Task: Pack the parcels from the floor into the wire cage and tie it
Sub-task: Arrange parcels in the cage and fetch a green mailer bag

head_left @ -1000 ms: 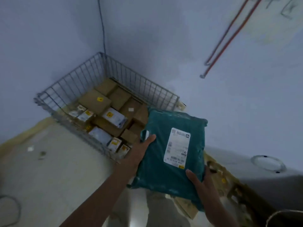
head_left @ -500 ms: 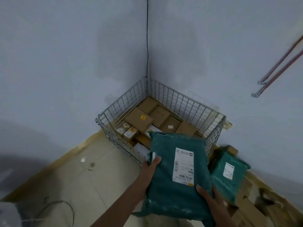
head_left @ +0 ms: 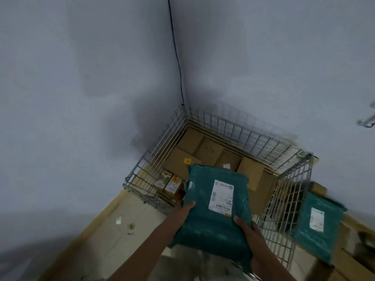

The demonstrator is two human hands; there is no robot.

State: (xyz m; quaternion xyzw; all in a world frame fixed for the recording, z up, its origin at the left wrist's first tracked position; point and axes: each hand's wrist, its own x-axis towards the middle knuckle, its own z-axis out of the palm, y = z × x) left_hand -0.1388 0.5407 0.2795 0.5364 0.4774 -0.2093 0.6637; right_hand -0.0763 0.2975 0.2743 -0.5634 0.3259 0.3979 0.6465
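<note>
Both hands, left (head_left: 182, 212) and right (head_left: 250, 233), grip a green parcel (head_left: 215, 207) over the wire cage (head_left: 239, 130). Boxes (head_left: 211, 149) already cover its bottom; another green parcel (head_left: 318, 224) waits outside, and tying is not yet done.

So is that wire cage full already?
Not full. The wire cage holds brown boxes only along its bottom, well below the rim. The green parcel in both hands hides part of the inside.
</note>
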